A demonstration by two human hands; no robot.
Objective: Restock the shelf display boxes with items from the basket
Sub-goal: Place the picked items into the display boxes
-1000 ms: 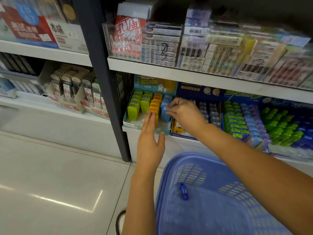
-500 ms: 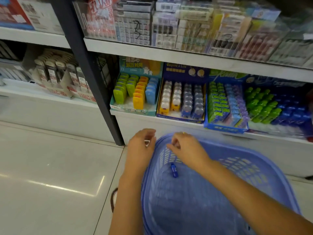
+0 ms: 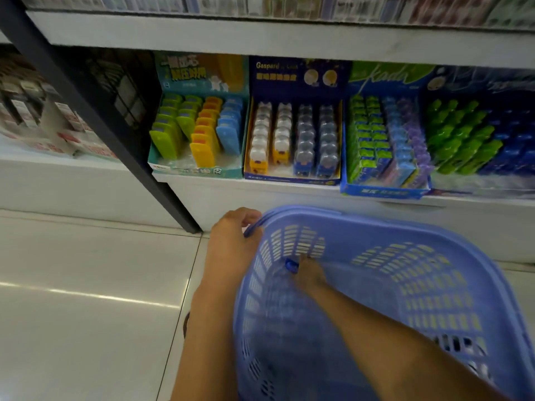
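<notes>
Down in the basket [image 3: 376, 224], one small blue item [image 3: 291, 266] is the only piece I can make out. It lies low against the left wall, near the far-left corner. The right hand [image 3: 309, 277] is down inside with its fingertips right at the item. It's blurred, so I cannot tell whether the fingers have closed on it or only touch it. The left hand [image 3: 231, 237] has its fingers curled over the rim at that same far-left corner. By my read it's steadying and tipping the basket so the last piece can be reached.

The basket's far rim sits just below the front edge of the shelf [image 3: 260, 188], so the lift out should be short and straight up. Nothing stands between them.

At the shelf's left end is the teal display box [image 3: 199, 169], hard against the black upright [image 3: 86, 111]. Its blue row stops short of the front lip, so there's open room there. The dark blue box [image 3: 292, 178] beside it looks full to its front edge. So does the bright blue box [image 3: 385, 192], which overhangs the shelf edge a touch, so watch that corner. To the left, open floor [image 3: 86, 285].
</notes>
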